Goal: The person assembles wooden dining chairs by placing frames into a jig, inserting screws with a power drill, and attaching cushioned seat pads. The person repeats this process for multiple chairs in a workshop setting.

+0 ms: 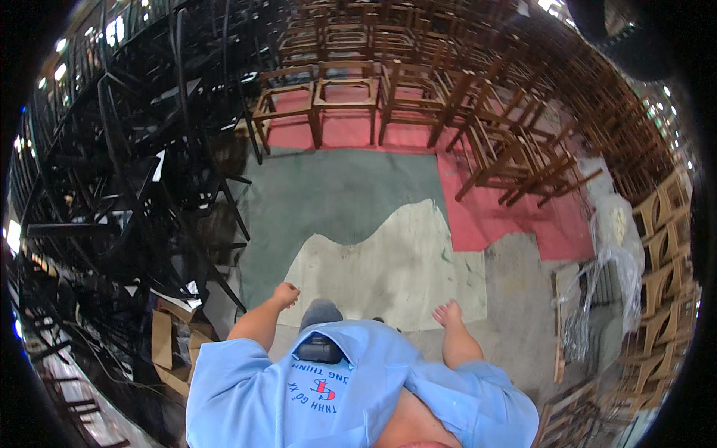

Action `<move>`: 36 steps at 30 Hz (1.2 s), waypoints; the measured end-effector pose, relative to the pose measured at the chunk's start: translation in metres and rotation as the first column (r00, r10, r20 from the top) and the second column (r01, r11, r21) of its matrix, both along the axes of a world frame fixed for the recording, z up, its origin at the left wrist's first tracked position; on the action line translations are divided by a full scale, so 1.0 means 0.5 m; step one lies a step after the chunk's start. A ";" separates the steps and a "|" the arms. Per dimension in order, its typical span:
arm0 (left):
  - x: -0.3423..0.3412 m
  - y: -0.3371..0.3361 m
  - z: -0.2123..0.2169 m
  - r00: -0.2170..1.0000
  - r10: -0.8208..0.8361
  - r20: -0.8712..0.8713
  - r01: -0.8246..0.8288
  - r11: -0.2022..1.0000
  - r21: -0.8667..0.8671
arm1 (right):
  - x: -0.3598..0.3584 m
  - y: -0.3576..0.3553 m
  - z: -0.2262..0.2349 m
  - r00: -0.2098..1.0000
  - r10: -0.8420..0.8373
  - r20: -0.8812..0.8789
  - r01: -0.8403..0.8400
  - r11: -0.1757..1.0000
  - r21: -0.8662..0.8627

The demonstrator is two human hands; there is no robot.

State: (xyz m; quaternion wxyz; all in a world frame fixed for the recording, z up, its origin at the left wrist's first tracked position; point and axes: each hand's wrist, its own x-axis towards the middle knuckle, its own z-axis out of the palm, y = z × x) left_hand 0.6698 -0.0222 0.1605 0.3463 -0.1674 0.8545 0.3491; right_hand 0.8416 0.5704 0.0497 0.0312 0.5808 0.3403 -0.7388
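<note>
My left hand (286,295) hangs low at my side with its fingers curled in, and nothing shows in it. On the other side, my right hand (448,313) is held out with its fingers apart, holding nothing. Both hands are over the floor, touching no object. Below and between them the floor covering is pale (373,276), with a wavy edge against a dark green sheet (336,183). Nearest to my left hand are the legs of black chairs (127,187), stacked along the left.
Brown wooden chair frames (347,93) stand in rows ahead on a red sheet (489,224). More frames are stacked at the right, beside clear plastic wrap (612,224) and light wooden chair parts (661,246). An open cardboard box (168,347) sits at the near left.
</note>
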 end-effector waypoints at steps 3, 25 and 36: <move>-0.058 0.032 -0.012 0.968 0.250 -0.009 -0.245 0.955 0.169 | -0.354 -0.048 0.116 0.959 0.256 -0.126 -0.245 0.965 0.091; -1.396 -0.046 0.024 0.881 0.445 -0.159 -0.360 0.851 0.383 | -1.107 -0.130 0.017 0.267 0.933 0.240 -0.961 0.238 0.144; -1.682 -0.267 -0.169 0.946 0.018 0.324 -0.069 0.987 0.148 | -2.042 -0.271 -0.139 0.689 0.670 0.275 -0.689 0.724 -0.037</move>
